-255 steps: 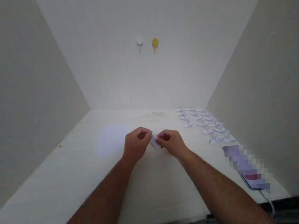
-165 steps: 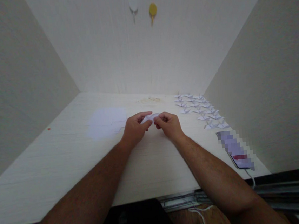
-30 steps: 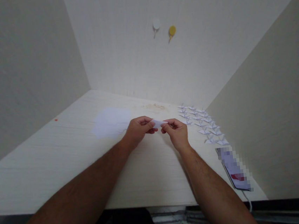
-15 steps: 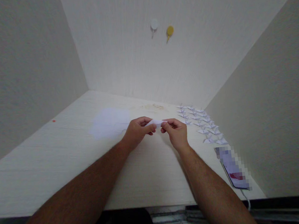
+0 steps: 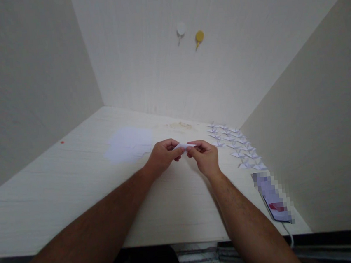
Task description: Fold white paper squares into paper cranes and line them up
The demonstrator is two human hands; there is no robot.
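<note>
Paper, white and folded into a small narrow piece (image 5: 184, 145), sits between two bare hands above the middle of a pale, faintly streaked table (image 5: 176, 201). The left hand (image 5: 162, 155) pinches its left part between thumb and fingers; the right hand (image 5: 207, 155) pinches its right part, the thumbs almost meeting in front. How the folds run is too small to tell.

Left of the hands, flat white sheets (image 5: 127, 142) lie on the table, their edges hard to make out. To the right, near the side panel (image 5: 318, 134), stand rows of small white folded-paper birds (image 5: 234, 146). Nearer the front edge lies a dark-edged phone (image 5: 270, 199), its screen pixelated, with a white cable (image 5: 289, 234) running from its near end over the edge. A brownish stain (image 5: 183, 126) marks the table by the back wall (image 5: 144, 68), which carries a round white hook (image 5: 180, 29) beside a round yellow hook (image 5: 199, 36). A small orange-red spot (image 5: 62, 142) shows at the far left.
</note>
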